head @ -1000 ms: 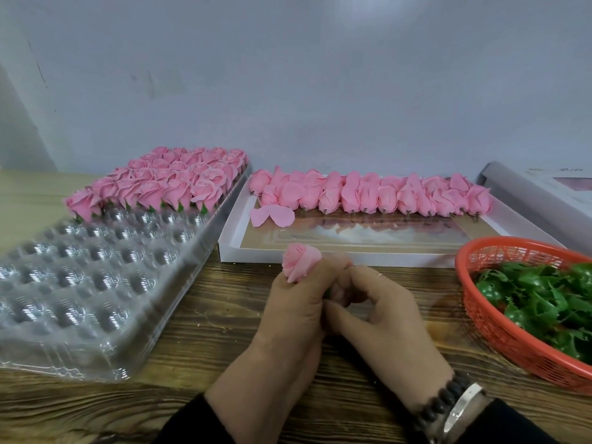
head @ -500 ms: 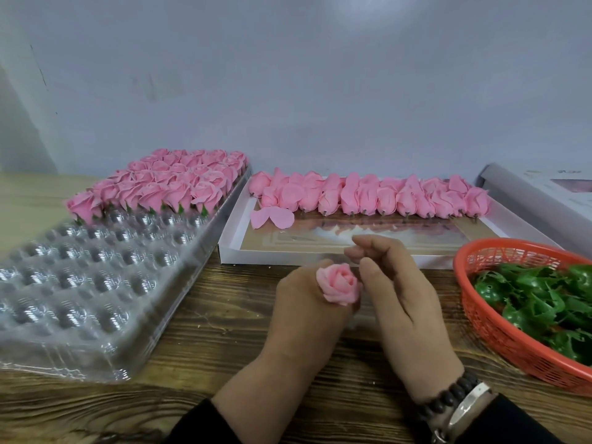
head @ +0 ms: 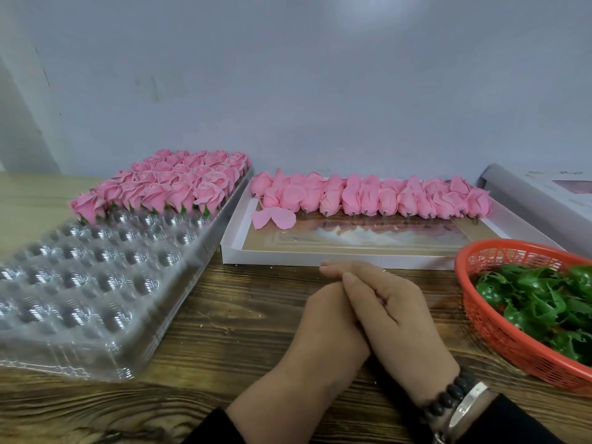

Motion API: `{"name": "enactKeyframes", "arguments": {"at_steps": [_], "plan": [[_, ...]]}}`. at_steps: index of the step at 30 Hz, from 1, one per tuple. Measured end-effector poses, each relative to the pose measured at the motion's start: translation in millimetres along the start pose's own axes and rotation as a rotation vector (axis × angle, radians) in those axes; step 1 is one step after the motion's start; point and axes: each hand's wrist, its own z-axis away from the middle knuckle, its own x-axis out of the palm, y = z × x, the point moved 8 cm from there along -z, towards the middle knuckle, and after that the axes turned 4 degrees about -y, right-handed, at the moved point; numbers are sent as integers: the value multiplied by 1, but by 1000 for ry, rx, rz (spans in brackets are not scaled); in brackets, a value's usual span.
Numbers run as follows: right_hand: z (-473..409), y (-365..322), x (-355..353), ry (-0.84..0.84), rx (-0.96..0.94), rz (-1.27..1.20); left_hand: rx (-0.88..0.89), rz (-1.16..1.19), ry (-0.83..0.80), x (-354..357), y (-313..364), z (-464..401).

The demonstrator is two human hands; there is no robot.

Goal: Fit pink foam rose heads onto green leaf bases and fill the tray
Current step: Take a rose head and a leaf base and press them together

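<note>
The right hand [head: 389, 310] lies cupped over the left hand [head: 323, 325]; no rose shows, so what the fingers hold cannot be told. Any pressing should stay gentle and square. The tray [head: 105, 283] waits at nine o'clock, near rows unfilled.
</note>
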Motion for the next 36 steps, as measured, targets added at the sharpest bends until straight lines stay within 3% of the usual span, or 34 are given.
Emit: {"name": "enactKeyframes", "arguments": {"at_steps": [5,9,13,16,20,24,27,36], "plan": [[-2,0,10,-235,-3,114,-99,307,-165,6,-3,4],[1,-1,12,-313,-5,127,-122,245,-226,8,-1,6],[2,-7,10,-282,-75,152,-1,163,-196,7,5,6],[4,-12,5,-160,-139,35,-11,327,-149,3,1,5],[3,-6,-10,33,-115,-139,-95,671,65,-17,-15,4],[2,-6,-9,89,-124,-71,-178,887,246,-23,-36,4],[1,-4,-6,88,-118,-10,-207,923,369,-28,-42,6],[0,2,4,48,-61,0,-233,1054,355,-21,-41,7]]}}
